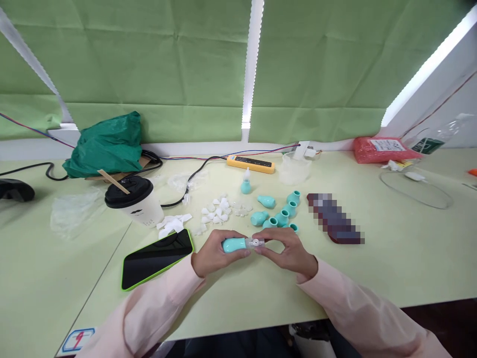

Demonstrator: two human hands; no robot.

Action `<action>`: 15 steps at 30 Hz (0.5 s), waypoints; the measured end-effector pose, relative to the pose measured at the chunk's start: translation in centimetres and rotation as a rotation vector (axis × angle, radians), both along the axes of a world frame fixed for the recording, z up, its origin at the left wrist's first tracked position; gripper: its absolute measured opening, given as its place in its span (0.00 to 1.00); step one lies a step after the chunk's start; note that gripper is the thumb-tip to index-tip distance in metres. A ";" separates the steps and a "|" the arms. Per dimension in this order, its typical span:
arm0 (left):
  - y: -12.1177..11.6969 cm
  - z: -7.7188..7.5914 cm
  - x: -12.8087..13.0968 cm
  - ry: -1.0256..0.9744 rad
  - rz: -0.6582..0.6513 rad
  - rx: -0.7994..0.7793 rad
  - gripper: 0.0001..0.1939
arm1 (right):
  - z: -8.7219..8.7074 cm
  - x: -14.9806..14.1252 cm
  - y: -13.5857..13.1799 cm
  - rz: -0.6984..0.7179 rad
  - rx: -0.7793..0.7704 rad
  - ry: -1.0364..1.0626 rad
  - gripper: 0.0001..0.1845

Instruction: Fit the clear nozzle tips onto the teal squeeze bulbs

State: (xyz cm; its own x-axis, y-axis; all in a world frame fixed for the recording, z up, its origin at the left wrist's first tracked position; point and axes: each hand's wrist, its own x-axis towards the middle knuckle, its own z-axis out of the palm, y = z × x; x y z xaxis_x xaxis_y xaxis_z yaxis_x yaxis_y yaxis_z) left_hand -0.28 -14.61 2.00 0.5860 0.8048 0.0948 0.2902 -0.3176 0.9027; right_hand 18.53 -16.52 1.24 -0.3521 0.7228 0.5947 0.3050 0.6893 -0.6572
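Note:
My left hand point(216, 252) is closed around a teal squeeze bulb point(233, 244), which lies on its side between thumb and fingers. At the bulb's right end sits a clear plastic collar point(255, 243), pinched by the thumb and fingers of my right hand point(288, 251). Just beyond my hands lie several loose teal bulbs point(282, 217), some with their open mouths showing. Left of them is a pile of small white tips point(216, 211), beside some small clear pieces point(242, 208). Farther back, one teal bulb with a white nozzle point(245, 182) stands upright.
A phone with a green edge point(158, 259) and a lidded paper cup point(136, 201) are to the left. A yellow power strip point(250, 164) and translucent tub point(294, 169) stand at the back. A pixelated dark red object point(335, 219) lies right; a red package point(383, 149) sits behind.

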 end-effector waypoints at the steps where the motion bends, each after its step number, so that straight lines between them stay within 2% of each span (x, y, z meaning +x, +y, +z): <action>1: 0.1 0.0 -0.1 0.005 -0.021 -0.055 0.15 | 0.0 0.0 0.0 0.015 0.032 -0.020 0.12; 5: 0.4 -0.2 -0.3 -0.002 -0.095 -0.254 0.18 | -0.4 0.1 0.0 0.091 0.165 -0.121 0.13; 7: 0.4 -0.3 -0.3 -0.021 -0.095 -0.261 0.17 | -0.7 0.1 0.0 0.076 0.232 -0.154 0.14; 11: 0.2 -0.3 -0.1 -0.007 -0.050 -0.099 0.15 | -1.2 -0.3 -0.1 -0.030 0.237 -0.118 0.14; 13: 0.1 -0.1 0.0 0.017 -0.022 0.000 0.15 | -1.3 -0.6 -0.3 -0.057 0.162 -0.072 0.13; 15: 0.0 0.2 0.1 0.037 -0.017 0.104 0.13 | -1.3 -0.9 -0.6 -0.046 0.016 -0.018 0.12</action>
